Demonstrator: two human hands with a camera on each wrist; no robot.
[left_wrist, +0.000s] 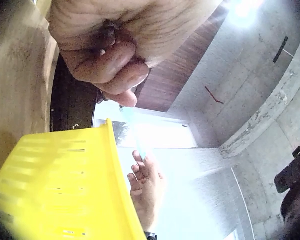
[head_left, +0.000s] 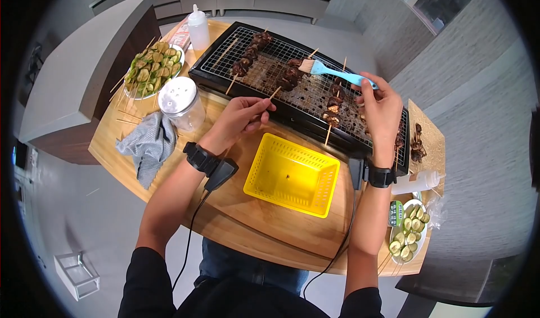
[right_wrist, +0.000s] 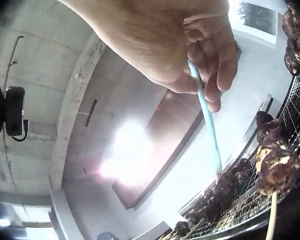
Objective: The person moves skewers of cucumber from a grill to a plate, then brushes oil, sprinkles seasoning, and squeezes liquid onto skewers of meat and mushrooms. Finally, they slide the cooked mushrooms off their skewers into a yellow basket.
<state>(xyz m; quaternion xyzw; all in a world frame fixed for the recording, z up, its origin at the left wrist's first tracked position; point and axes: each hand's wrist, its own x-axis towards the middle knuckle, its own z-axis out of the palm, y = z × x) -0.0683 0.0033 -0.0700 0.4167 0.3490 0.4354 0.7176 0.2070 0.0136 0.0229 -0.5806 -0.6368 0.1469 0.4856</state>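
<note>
The right hand (head_left: 381, 111) holds a light blue brush (head_left: 343, 76) by its handle, its bristles at the meat on a skewer (head_left: 289, 77) on the black grill (head_left: 264, 107). In the right wrist view the right hand (right_wrist: 190, 45) pinches the brush (right_wrist: 209, 120), tip down at the dark meat (right_wrist: 222, 192). At the grill's front edge the left hand (head_left: 243, 117) pinches the stick end of that same skewer. The left wrist view shows the left hand (left_wrist: 110, 55) with fingers curled; the skewer is hidden there. More meat skewers (head_left: 332, 112) lie on the grate.
A yellow basket (head_left: 256, 186) stands in front of the grill. At the left are a shaker jar (head_left: 188, 112), a cloth (head_left: 149, 143), a squeeze bottle (head_left: 198, 30) and a plate of cucumber skewers (head_left: 152, 73). Another bottle (head_left: 413, 182) and cucumber plate (head_left: 409, 236) are at the right.
</note>
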